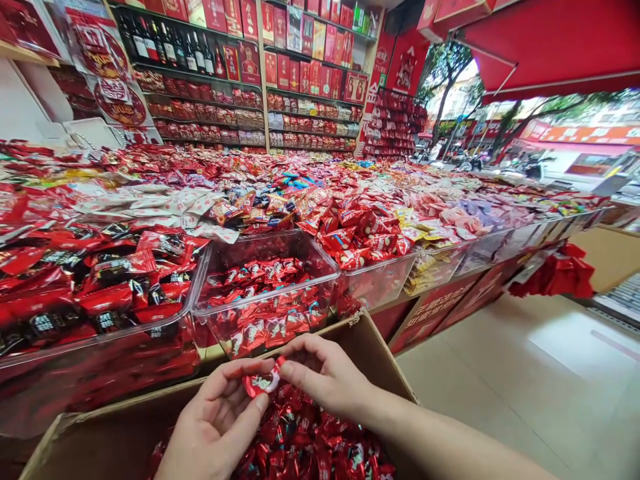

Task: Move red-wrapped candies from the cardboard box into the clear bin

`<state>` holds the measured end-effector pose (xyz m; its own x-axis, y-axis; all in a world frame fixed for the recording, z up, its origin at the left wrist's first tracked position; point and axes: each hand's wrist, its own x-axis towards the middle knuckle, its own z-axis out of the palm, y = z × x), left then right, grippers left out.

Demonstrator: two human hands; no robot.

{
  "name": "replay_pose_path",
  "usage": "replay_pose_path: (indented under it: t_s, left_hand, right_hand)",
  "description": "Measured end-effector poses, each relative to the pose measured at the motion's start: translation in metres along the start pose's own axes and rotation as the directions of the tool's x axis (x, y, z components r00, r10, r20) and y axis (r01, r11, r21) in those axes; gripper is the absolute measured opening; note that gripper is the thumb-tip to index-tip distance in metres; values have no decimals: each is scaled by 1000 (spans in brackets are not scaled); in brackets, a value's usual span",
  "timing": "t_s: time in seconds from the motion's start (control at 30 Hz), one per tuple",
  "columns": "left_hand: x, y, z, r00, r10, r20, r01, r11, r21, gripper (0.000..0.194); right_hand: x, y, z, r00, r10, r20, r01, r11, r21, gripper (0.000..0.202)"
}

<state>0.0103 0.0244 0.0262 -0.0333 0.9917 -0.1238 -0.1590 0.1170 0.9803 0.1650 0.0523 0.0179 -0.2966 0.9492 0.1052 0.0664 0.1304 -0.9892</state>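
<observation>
Between my two hands is one red wrapped candy [262, 382] with a pale figure printed on its wrapper. My left hand [215, 417] pinches its left side between thumb and fingers. The thumb and forefinger of my right hand [325, 373] are closed on its twisted right end. Both hands are over an open cardboard box [373, 340], and many loose red candies [310, 443] lie in it below them. Just beyond the box stands a clear plastic bin [265, 297], partly filled with similar red candies [273, 273].
Left of that bin, another clear bin is heaped with red and black packets [107, 313]. To the right, a bin of red pouches [363, 233] adjoins yellow packets [427, 267]. Behind are shelves with bottles [170, 50] and red boxes. Tiled floor [490, 380] lies at right.
</observation>
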Motion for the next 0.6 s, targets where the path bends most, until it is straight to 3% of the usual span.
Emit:
replay_pose_path:
  t_s: [0.1,0.2,0.33,0.5,0.6]
  left_hand:
    - [-5,1,4,998,49,-31,-49,999,8,42]
    - [-4,3,4,1000,23,-7,-23,1000,7,42]
    - [1,7,-1,995,-95,26,93,994,48,25]
    - [7,7,-8,990,-137,17,138,990,-38,22]
    - [10,7,-9,981,-187,59,188,982,-7,24]
  right_hand:
    - [0,3,3,987,131,89,-141,983,121,32]
    - [-1,2,3,998,30,48,-33,998,49,22]
    - [-1,-4,0,994,-105,18,104,992,66,13]
    - [0,-6,5,999,7,54,-25,945,327,19]
    - [-5,0,7,998,31,60,-51,934,354,21]
